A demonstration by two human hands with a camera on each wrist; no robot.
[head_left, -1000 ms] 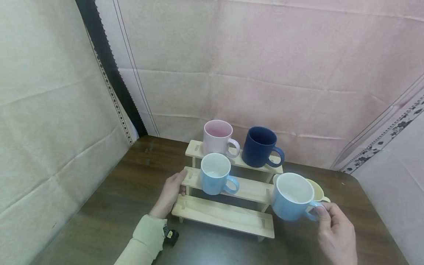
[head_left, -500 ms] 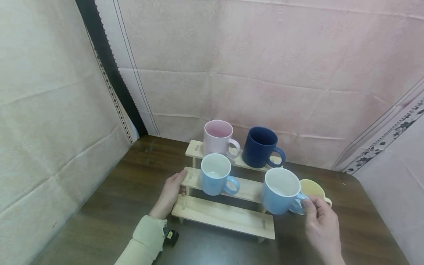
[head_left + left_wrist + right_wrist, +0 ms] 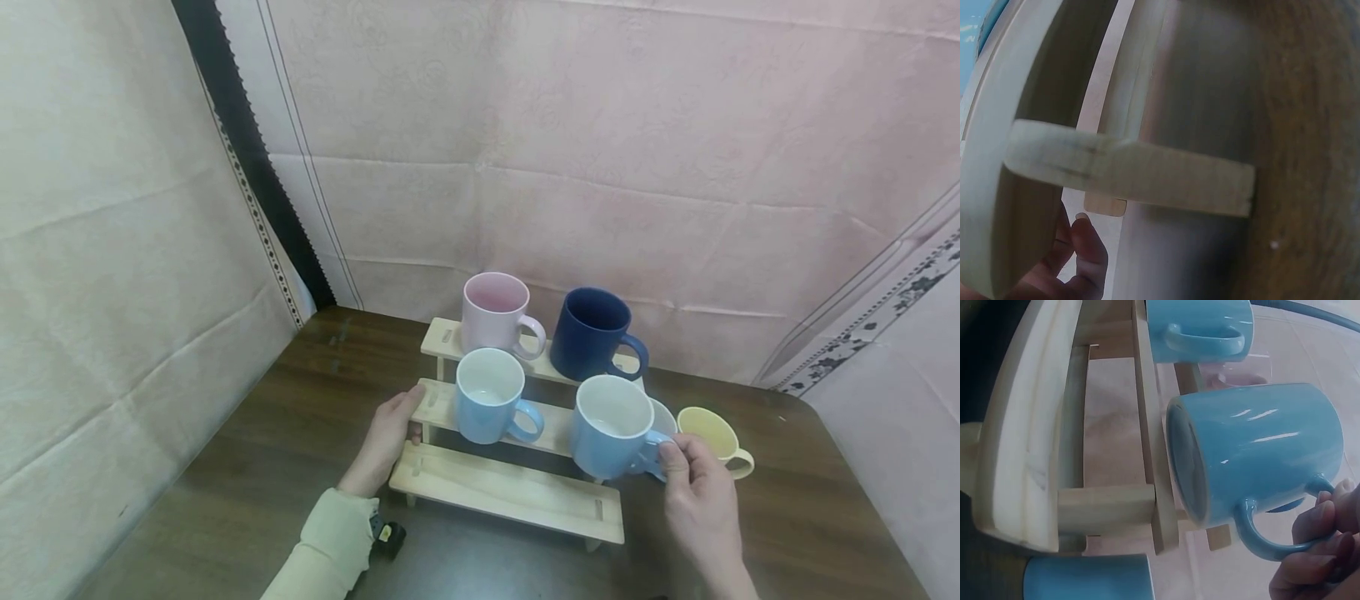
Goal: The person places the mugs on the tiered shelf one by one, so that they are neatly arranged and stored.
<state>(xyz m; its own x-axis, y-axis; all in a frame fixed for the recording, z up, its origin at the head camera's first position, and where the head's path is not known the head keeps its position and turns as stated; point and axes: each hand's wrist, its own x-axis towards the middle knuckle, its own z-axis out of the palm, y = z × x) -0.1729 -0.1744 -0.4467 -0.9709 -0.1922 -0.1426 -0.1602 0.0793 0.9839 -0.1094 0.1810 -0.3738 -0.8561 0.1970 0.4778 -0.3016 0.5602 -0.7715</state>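
Note:
My right hand (image 3: 705, 508) pinches the handle of a light blue mug (image 3: 611, 429) with a white inside. The mug is over the right end of the middle step of a wooden three-step rack (image 3: 506, 492). In the right wrist view its base is close to the step; I cannot tell whether they touch. My left hand (image 3: 386, 437) grips the left end of the middle step, its fingers partly hidden by the board. A second light blue mug (image 3: 486, 400) stands on that step's left half. On the top step stand a pink mug (image 3: 483, 325) and a navy mug (image 3: 585, 337).
Right of the rack, a yellow mug (image 3: 708, 429) stands on the brown table (image 3: 300, 467). Another light blue mug (image 3: 663, 417) is there, mostly hidden behind the held mug and my right hand. Pale cloth (image 3: 600, 167) hangs behind and at both sides.
My right hand has moved left with its light blue mug, from beside the rack to over the middle step's right end. My left hand has stayed on the rack.

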